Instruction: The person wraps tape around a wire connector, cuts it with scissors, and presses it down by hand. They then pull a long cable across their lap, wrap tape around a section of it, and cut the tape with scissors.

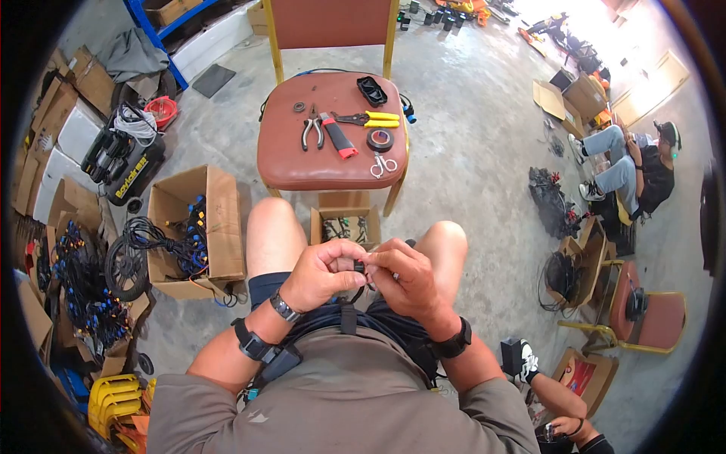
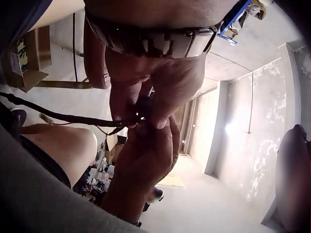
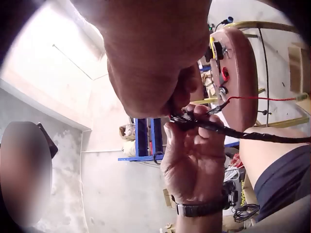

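Above the lap, the left hand (image 1: 321, 276) and right hand (image 1: 408, 278) both pinch a small black plastic connector (image 1: 361, 266) between curled fingertips. It looks light and rigid. Its thin black sheathed cable (image 3: 262, 135) hangs limp, so gripping the connector body, not the fine red wire (image 3: 262, 98), seems safest.

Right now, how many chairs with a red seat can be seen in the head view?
2. The near chair stands before the person's knees, with pliers on its seat. The second chair stands at the right edge of the view. Others may be hidden.
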The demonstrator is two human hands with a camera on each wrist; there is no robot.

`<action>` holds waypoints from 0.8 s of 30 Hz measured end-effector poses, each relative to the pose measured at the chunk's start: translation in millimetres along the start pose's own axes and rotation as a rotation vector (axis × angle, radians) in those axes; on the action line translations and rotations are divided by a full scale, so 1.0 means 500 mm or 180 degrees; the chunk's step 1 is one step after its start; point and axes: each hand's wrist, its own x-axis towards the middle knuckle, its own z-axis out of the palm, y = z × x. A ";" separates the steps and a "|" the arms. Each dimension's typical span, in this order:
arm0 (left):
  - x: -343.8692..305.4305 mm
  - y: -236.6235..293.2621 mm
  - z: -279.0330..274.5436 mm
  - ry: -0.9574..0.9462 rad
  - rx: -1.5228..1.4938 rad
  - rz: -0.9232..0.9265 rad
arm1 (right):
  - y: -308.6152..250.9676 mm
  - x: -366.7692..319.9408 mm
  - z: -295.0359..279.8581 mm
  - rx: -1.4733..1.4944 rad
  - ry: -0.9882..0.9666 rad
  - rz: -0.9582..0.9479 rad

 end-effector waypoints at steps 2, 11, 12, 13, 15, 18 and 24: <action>-0.001 -0.019 0.018 0.0302 -0.0140 0.0389 | -0.001 -0.001 -0.001 0.0062 -0.0008 0.0235; 0.006 -0.055 0.009 0.0553 0.0862 0.0729 | 0.039 -0.002 0.000 0.1488 0.0299 0.1974; 0.003 -0.051 0.007 0.0542 0.0883 0.0701 | 0.041 -0.001 -0.004 0.1585 0.0348 0.1902; 0.001 -0.044 0.005 0.0626 0.0618 0.0480 | 0.042 -0.001 -0.009 0.1682 0.0397 0.1826; -0.003 -0.034 0.003 0.0699 0.0384 0.0235 | 0.037 -0.008 -0.019 0.1889 0.0382 0.1898; -0.002 -0.032 0.010 0.0696 0.0014 0.0313 | 0.040 -0.020 -0.012 0.1653 0.0107 0.1708; 0.003 -0.038 0.016 0.0503 0.0089 0.0365 | 0.025 -0.007 0.009 0.0929 -0.0001 0.1154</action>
